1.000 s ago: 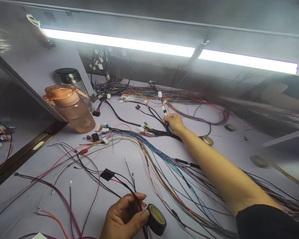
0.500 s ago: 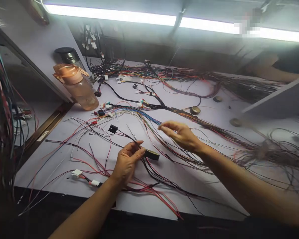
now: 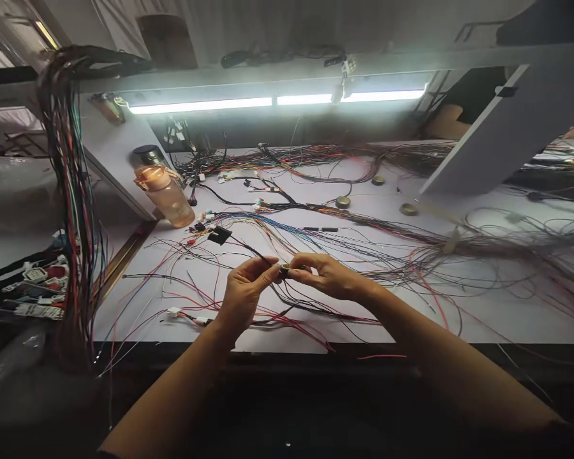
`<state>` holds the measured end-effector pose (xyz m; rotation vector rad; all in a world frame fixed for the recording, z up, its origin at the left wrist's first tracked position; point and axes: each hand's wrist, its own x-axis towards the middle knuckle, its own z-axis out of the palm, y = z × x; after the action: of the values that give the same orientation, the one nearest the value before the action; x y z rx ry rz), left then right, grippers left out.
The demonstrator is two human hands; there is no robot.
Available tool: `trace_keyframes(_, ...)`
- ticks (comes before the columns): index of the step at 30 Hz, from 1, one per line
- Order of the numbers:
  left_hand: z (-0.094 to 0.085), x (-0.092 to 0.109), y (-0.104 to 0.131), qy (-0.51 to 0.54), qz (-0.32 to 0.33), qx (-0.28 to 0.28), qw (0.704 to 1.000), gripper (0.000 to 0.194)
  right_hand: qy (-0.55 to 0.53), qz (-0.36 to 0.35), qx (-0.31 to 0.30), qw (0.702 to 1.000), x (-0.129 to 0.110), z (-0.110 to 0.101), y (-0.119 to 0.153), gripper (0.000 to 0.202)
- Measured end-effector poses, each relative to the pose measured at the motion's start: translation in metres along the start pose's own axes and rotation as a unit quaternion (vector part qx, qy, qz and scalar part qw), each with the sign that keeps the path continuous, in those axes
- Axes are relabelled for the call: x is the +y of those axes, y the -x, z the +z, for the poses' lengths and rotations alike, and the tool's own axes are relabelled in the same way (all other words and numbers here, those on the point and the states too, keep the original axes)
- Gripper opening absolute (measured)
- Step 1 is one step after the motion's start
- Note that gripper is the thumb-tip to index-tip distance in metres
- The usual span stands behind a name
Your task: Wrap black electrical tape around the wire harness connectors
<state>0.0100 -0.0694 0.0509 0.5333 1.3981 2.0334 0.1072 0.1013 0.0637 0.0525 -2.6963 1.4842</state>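
pinching black wires (image 3: pixel 251 250) with left hand (image 3: pixel 245 288) at center of frame, pinching tape roll (image 3: pixel 284 271) just beside with right hand (image 3: pixel 328 276), with black connector (image 3: pixel 219 235) on wire ends, left of center.

The white table (image 3: pixel 277 342) bears a peach-coloured bottle (image 3: pixel 172 203). To the bottle's right lie wire bundles (image 3: pixel 354 215), trailing dark wires (image 3: pixel 310 308) and tape rolls (image 3: pixel 343 202); on its near side, a white connector (image 3: pixel 173 312).

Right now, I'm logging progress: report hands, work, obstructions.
Left hand pinching black cable. Right hand fingering tape roll, close beside left. Loose wires across bench.
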Motion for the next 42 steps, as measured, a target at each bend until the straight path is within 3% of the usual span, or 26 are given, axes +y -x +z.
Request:
trace_keyframes(3,0.007,0.008,0.009,-0.035,0.011,-0.015,0.999,0.021,-0.094,-0.004,-0.040,0.995,0.003,0.002,-0.001,0.030)
trace_keyframes(6,0.008,0.020,0.012,-0.114,0.037,-0.047,0.992,0.017,-0.149,-0.005,-0.034,0.988,0.006,0.003,-0.003,0.029)
trace_keyframes(11,0.005,0.040,0.000,-0.263,0.154,-0.120,0.945,0.009,-0.152,-0.018,-0.017,0.988,0.004,-0.003,-0.005,0.026)
trace_keyframes(16,0.012,0.047,-0.008,-0.294,0.145,-0.203,0.923,0.016,-0.141,-0.100,-0.013,0.985,0.004,-0.002,-0.016,0.019)
trace_keyframes(18,0.013,0.047,-0.010,-0.304,0.144,-0.185,0.923,0.020,-0.139,-0.130,0.023,0.981,0.003,0.003,-0.017,0.017)
trace_keyframes(21,0.008,0.046,-0.013,-0.284,0.144,-0.112,0.941,0.018,-0.102,-0.119,0.139,0.978,-0.002,0.014,-0.006,0.017)
trace_keyframes(24,0.002,0.043,-0.016,-0.245,0.128,-0.040,0.960,0.019,-0.030,-0.132,0.274,0.952,-0.009,0.029,0.012,0.020)
trace_keyframes(26,0.001,0.040,-0.018,-0.228,0.128,-0.009,0.965,0.020,0.062,-0.174,0.325,0.928,-0.013,0.043,0.020,0.022)
trace_keyframes(29,0.004,0.037,-0.018,-0.229,0.148,0.016,0.962,0.020,0.218,-0.189,0.335,0.897,-0.018,0.066,0.017,0.029)
trace_keyframes(33,0.010,0.035,-0.018,-0.209,0.154,0.031,0.965,0.021,0.309,-0.144,0.380,0.860,-0.021,0.086,-0.004,0.030)
trace_keyframes(36,0.009,0.033,-0.016,-0.159,0.124,0.043,0.979,0.025,0.322,-0.135,0.425,0.835,-0.019,0.089,-0.015,0.020)
trace_keyframes(39,0.003,0.032,-0.012,-0.136,0.089,0.034,0.986,0.029,0.294,-0.157,0.433,0.838,-0.014,0.088,-0.017,0.011)
trace_keyframes(42,-0.005,0.030,-0.008,-0.115,0.013,-0.013,0.993,0.040,0.256,-0.191,0.433,0.843,-0.008,0.089,-0.012,0.007)
